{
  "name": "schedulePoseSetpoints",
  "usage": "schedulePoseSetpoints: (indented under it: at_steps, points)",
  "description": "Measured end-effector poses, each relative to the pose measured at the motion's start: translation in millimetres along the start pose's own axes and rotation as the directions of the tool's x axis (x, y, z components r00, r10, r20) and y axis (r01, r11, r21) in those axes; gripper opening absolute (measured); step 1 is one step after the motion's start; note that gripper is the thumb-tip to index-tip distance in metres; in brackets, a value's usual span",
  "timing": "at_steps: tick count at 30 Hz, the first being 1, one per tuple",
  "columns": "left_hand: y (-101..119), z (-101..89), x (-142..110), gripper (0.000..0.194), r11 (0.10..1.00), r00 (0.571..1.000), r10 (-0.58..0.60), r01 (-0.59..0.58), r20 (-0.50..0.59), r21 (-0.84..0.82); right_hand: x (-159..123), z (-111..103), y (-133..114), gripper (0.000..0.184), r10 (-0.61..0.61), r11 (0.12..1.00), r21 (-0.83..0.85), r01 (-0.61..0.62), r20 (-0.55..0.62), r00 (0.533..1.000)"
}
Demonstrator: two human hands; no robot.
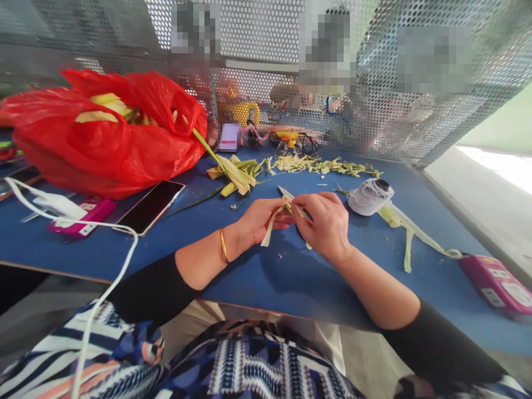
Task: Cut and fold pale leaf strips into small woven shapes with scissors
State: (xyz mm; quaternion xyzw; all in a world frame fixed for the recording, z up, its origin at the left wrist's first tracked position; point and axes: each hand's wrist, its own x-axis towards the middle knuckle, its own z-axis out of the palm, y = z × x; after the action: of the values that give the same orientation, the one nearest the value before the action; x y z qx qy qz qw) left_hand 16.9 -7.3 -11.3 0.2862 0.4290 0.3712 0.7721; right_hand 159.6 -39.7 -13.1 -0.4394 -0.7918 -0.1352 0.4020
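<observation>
My left hand (261, 217) and my right hand (326, 221) meet above the middle of the blue table. Between their fingertips is a pale husk strip (269, 230), its loose end hanging below my left fingers. Both hands are closed in a pinch on it. A pointed metal blade (285, 192), which looks like scissors, lies just behind the fingers, mostly hidden by my right hand. Beyond the hands runs a long row of small pale husk pieces (324, 165). A pile of larger husks (236, 173) lies to its left.
A red plastic bag (153, 149) of husks bulks at the left. Near it lie a phone (152, 208), a pink power strip (85, 216) and a white cable (131, 260). At right are a white thread spool (369, 197) and another pink strip (496, 282). A perforated metal screen (257, 39) stands behind.
</observation>
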Motion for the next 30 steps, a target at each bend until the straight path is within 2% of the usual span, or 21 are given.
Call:
schedulePoseSetpoints:
  at_steps: [2,7,14,19,24,30]
  points:
    - [3.4,1.0,-2.2,0.027,0.996,0.999,-0.004,0.008,0.043,-0.09,-1.9,2.7,0.3,0.015,-0.07,0.994,-0.081,0.068,-0.019,0.997]
    - [7.4,2.8,-7.8,0.029,0.981,0.99,0.065,-0.041,0.122,-0.192,-0.3,3.6,-0.2,0.015,-0.136,0.979,-0.16,0.127,-0.049,0.989]
    - [0.1,-2.4,-0.5,0.004,0.973,0.976,0.175,-0.152,0.128,-0.171,-0.1,1.8,-1.5,0.019,-0.236,0.947,-0.189,0.259,0.136,0.962]
    - [-0.7,-1.7,0.4,0.011,0.965,0.976,0.202,-0.185,0.078,-0.184,-0.6,1.4,-3.3,0.019,-0.301,0.928,-0.177,0.329,0.167,0.939]
    - [-1.2,0.4,-1.7,0.015,0.972,0.982,0.183,-0.175,0.038,-0.155,-0.1,4.4,-5.2,0.026,-0.427,0.849,-0.199,0.49,0.29,0.857]
    - [-6.3,-0.7,-0.4,0.017,0.983,0.985,0.152,-0.142,0.081,-0.116,-0.4,6.0,-4.0,0.026,-0.461,0.822,-0.196,0.535,0.323,0.827]
